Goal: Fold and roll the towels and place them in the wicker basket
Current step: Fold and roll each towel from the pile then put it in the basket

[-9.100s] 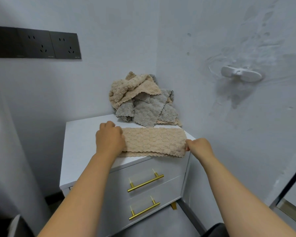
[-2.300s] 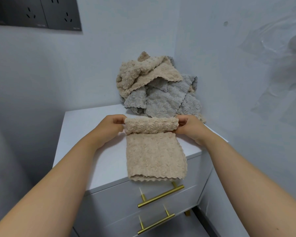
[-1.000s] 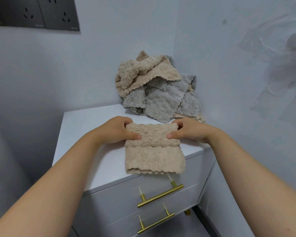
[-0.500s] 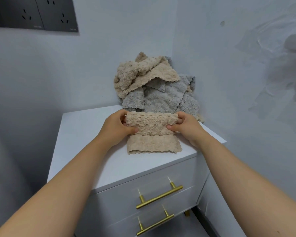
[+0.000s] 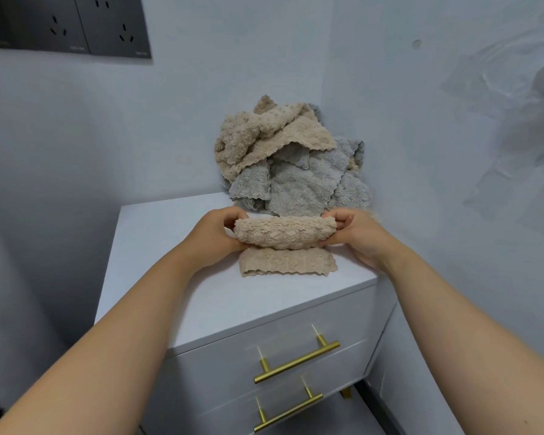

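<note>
Heap of beige and grey towels [image 5: 291,171] is jammed in the wall corner at the back of the white nightstand [image 5: 176,255], right behind the action — black wall sockets [image 5: 66,25] up top left. The beige towel roll [image 5: 285,235] lies sideways, long axis left-to-right, its unrolled tail flat on the nightstand top toward the front edge. Left hand [image 5: 215,235] and right hand [image 5: 354,233] each curl fingers round one end of it.

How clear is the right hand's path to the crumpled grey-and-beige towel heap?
Probably yes: the right hand is just in front of the crumpled grey-and-beige towel heap, nothing between. It grips the half-rolled beige textured towel, so must release first.
</note>
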Available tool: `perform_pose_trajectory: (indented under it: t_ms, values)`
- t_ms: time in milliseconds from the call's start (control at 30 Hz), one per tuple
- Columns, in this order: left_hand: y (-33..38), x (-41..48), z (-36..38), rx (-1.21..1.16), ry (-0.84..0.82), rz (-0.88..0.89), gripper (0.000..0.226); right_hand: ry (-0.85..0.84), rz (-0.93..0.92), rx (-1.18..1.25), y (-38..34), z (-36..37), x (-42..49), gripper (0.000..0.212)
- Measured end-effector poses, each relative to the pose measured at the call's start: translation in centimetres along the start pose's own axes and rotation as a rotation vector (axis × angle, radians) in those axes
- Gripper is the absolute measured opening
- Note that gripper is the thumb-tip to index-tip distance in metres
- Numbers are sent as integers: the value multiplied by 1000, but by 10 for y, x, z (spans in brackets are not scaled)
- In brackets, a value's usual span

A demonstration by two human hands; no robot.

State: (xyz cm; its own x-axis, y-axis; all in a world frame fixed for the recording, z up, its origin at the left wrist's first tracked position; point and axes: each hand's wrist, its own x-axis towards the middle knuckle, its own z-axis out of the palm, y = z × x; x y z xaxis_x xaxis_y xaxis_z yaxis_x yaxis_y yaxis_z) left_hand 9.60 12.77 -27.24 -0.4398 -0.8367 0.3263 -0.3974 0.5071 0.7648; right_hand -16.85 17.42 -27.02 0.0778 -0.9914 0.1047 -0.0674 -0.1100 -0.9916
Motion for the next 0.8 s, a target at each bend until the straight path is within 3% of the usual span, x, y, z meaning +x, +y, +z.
perform_pose_trajectory:
  t_ms: [133, 333, 467, 533, 633, 700, 800]
  values:
    - [-2, -2, -8, -55, -79, -79, 31, -95, 15, 14, -2, -8, -2, 28]
    - [8, -4, -6, -88, -70, -143, 31, -123, 60, -10, -3, -8, -3, 26]
    - [12, -1, -1, 25, -105, -153, 37, -109, 62, -227, -2, -6, 0, 14]
    - [15, 0, -1, 119, -194, -182, 47, -114, 65, -288, -3, -6, 1, 23]
    - [21, 1, -2, 261, -294, -186, 43, -170, 81, -427, -8, -1, 1, 19]
    - [25, 3, -3, 328, -319, -182, 40, -224, 118, -524, -11, 1, 0, 32]
    - [26, 5, -5, 412, -408, -241, 58, -284, 155, -632, -18, 3, -4, 37]
